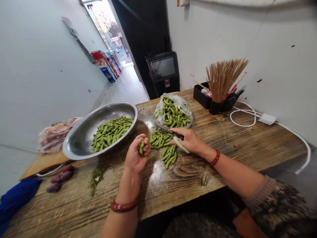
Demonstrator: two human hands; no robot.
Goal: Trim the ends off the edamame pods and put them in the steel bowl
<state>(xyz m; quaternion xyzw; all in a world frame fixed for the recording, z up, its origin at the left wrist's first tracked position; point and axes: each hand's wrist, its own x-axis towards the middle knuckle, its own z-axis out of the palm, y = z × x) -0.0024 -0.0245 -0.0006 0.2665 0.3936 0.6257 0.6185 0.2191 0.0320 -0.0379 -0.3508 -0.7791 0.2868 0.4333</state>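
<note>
Curled around a green edamame pod (141, 147) is my left hand (136, 155), raised over the table near the basin's right side. My right hand (187, 140) grips scissors (178, 142) with a pale green handle, their blades pointing left above a pile of edamame pods (160, 138). A smaller group of pods (169, 156) lies just below that pile. Behind it, an open clear plastic bag (189, 115) is full of more pods. To the left, a large steel basin (81, 132) holds many pods on its right side.
Trimmed green scraps (96, 177) lie below the basin, with several purple-red bulbs (60, 178) farther left. A bagged pinkish bundle (56, 134) rests on a wooden board (42, 165). At the back right stand bundled sticks (223, 79) in a black holder, near a white cable (307, 155).
</note>
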